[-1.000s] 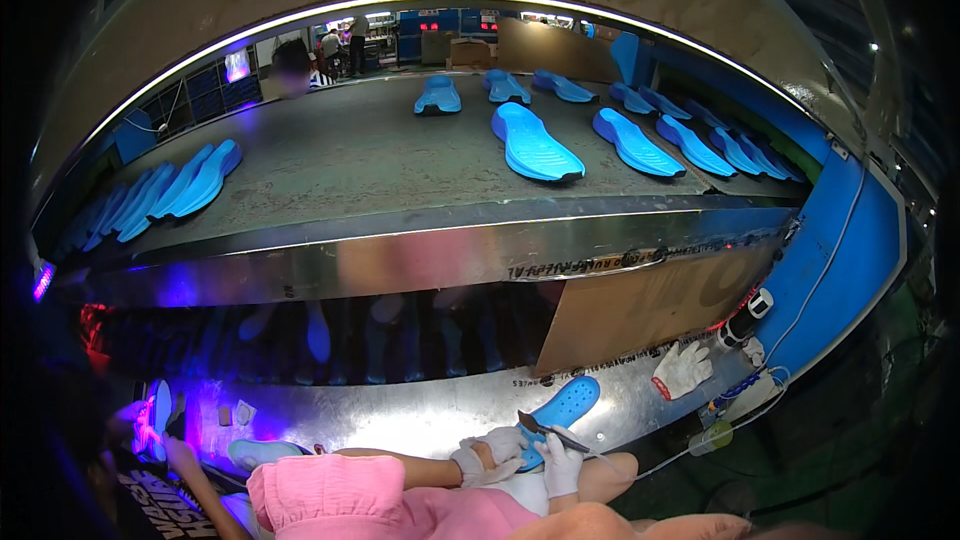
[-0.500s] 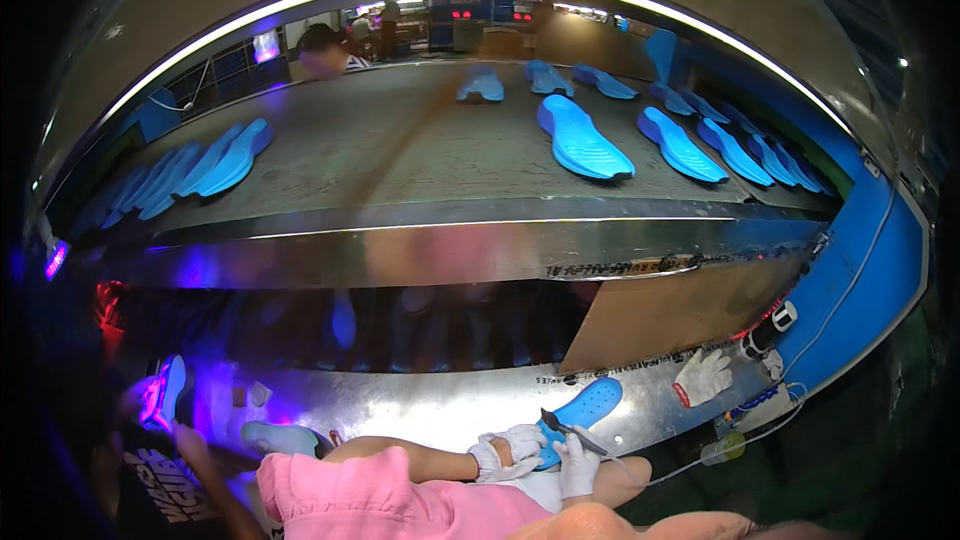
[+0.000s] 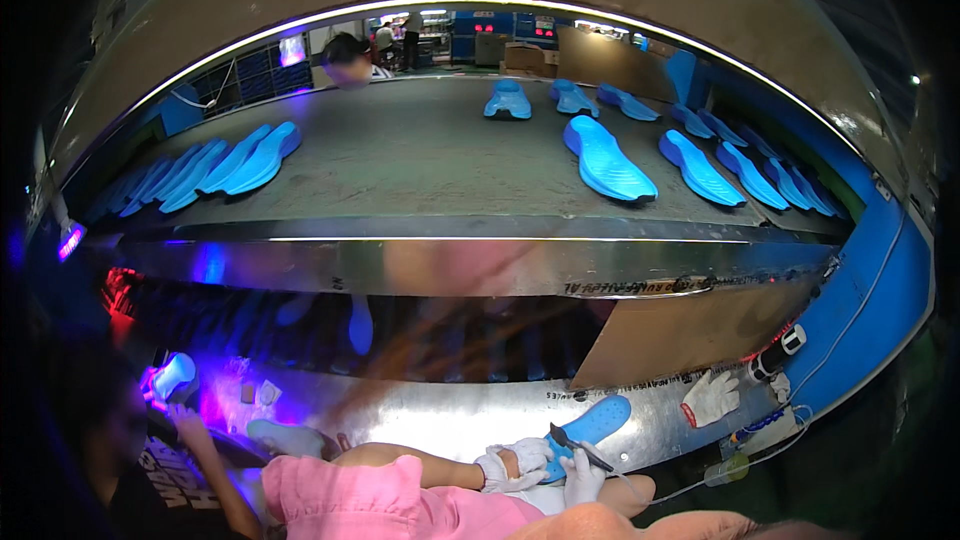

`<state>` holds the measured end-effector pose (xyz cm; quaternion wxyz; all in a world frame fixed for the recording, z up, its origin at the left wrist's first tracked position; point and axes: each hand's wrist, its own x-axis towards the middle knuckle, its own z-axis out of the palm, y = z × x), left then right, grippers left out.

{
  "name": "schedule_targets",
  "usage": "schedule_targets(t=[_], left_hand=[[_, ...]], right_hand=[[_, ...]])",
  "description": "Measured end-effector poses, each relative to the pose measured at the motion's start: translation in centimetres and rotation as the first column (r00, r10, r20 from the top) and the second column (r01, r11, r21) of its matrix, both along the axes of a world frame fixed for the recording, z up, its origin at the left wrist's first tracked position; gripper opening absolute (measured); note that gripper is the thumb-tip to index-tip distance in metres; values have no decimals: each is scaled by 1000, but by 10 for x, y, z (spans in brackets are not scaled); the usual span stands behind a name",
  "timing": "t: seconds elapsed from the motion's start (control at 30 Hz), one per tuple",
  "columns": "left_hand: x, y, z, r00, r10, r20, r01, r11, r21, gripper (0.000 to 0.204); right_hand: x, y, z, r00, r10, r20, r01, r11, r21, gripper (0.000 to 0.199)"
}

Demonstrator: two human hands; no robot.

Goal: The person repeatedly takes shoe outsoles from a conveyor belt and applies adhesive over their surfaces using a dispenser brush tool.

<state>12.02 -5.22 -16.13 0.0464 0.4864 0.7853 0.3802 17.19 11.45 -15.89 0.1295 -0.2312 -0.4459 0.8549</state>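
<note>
Holding a blue shoe sole [image 3: 592,425] at the near edge of the metal surface [image 3: 450,420], the gloved left hand [image 3: 515,465] has its grip closed on the sole's near end, while the gloved right hand [image 3: 583,475] pinches a thin dark brush [image 3: 580,448] over it. Judging by this, the sole is being brushed or coated; the next stroke calls for a steady hold. More blue soles [image 3: 605,160] ride the far conveyor belt [image 3: 420,155]; a spare white glove [image 3: 712,398] lies to the right.

Blue shoe sole [image 3: 598,421], white-gloved hands [image 3: 512,464], pink sleeve [image 3: 345,496], grey belt [image 3: 420,155].
</note>
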Motion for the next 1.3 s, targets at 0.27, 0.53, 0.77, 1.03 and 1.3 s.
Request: schedule_targets(t=[0.27,0.53,0.77,1.03,1.3], left_hand=[[-7,5,-18,998,14,-65,-7,995,100,16],[-7,5,-24,998,40,-47,-34,992,125,18],[-8,2,-9,998,2,-60,2,997,71,19],[-5,0,-16,1000,-26,-15,27,999,41,18],[-7,-2,14,999,-52,4,52,996,-66,36]], right_hand=[[-1,1,7,1000,-10,26,9,999,43,24],[-1,-4,14,1000,4,24,-6,996,92,28],[0,0,9,999,-33,28,32,999,34,27],[-1,-3,2,1000,-21,5,21,1000,22,26],[-2,0,-9,1000,-14,0,14,998,57,25]])
